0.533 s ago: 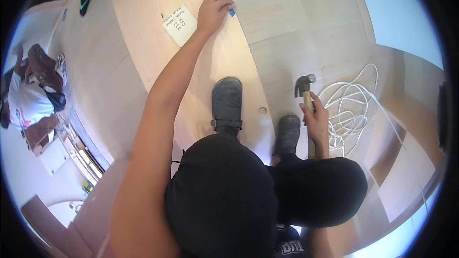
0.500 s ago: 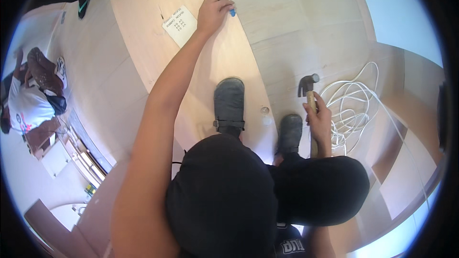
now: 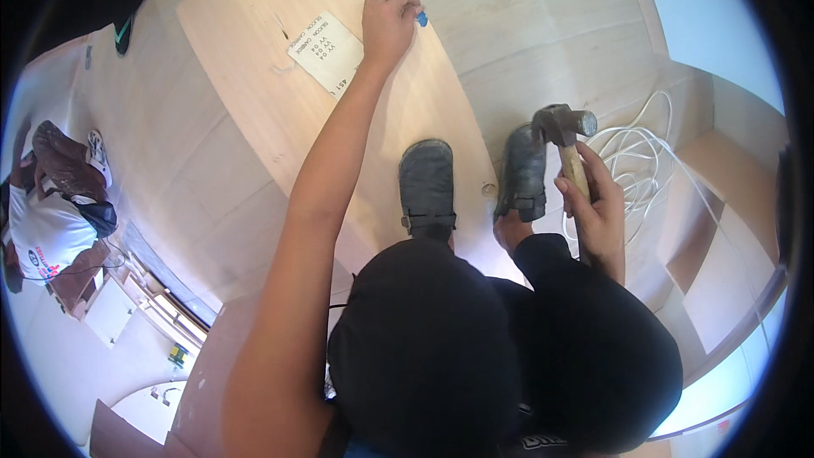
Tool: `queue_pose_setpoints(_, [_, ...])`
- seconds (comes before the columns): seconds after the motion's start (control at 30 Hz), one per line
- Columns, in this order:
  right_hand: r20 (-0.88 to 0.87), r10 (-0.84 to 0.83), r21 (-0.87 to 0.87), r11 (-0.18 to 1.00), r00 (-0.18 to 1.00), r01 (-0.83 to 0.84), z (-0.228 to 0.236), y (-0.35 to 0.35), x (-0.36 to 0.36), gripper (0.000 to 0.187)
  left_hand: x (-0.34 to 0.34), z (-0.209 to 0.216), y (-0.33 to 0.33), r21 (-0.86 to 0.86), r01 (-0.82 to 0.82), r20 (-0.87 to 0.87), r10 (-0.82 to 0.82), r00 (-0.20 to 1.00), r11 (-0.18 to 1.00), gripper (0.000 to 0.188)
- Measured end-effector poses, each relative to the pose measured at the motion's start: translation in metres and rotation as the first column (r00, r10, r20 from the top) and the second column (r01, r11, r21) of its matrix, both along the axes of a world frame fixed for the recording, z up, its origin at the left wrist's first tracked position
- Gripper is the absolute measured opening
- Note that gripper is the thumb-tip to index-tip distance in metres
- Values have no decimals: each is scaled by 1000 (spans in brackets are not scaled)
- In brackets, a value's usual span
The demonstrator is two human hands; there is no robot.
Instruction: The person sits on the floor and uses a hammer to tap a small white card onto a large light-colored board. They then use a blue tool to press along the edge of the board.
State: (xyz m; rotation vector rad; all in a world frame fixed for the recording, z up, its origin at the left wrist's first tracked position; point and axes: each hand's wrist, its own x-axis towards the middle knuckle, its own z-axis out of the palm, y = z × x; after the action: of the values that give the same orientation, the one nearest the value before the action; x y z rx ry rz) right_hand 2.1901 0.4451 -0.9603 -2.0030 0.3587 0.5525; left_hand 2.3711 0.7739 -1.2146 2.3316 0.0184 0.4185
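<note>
A claw hammer [image 3: 573, 168] with a dark steel head and a light wooden handle is gripped by my right hand [image 3: 599, 208]. Its head is raised over my right shoe [image 3: 521, 171]. My left hand [image 3: 390, 27] reaches far ahead, its fingers closed round a small blue object [image 3: 421, 19] at the right edge of a long wooden board [image 3: 254, 119]. I cannot make out what kind of thing the blue piece is. Beside that hand, a pale printed sheet of sandpaper [image 3: 326, 49] lies on the board. My left shoe [image 3: 427, 182] stands on the board.
Loops of white cable [image 3: 632, 153] lie on the floor to the right, near an open wooden cabinet frame [image 3: 721, 187]. Another person [image 3: 64, 203] sits low at the far left. A second person's dark-clad leg [image 3: 93, 13] shows at the upper left.
My right hand has lifted the hammer, so it looks larger. My right shoe has shifted forward. The left hand stays at the board's edge with the blue piece while the view has shifted slightly.
</note>
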Motion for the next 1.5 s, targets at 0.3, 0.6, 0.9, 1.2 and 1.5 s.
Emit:
queue_pose_setpoints(0.3, [-115,114,78,991,987,-106,-72,3,49,55,4,-4,-7,-30,-34,-7,33,999,999,8])
queue_pose_setpoints(0.6, [330,410,-584,796,850,-158,-157,-15,81,51,-1,-8,-18,53,-72,45,70,997,996,7])
queue_pose_setpoints(0.9, [399,496,-694,713,771,-98,-200,-39,113,51,-4,-7,-19,128,-88,14,87,996,988,8])
queue_pose_setpoints(1.2, [454,500,-653,750,738,-106,-227,-48,117,50,-19,10,-8,-124,-126,-66,119,991,984,21])
queue_pose_setpoints(1.5, [442,480,-615,777,758,-134,-241,-54,115,50,-7,-2,-20,-22,-165,10,165,986,986,11])
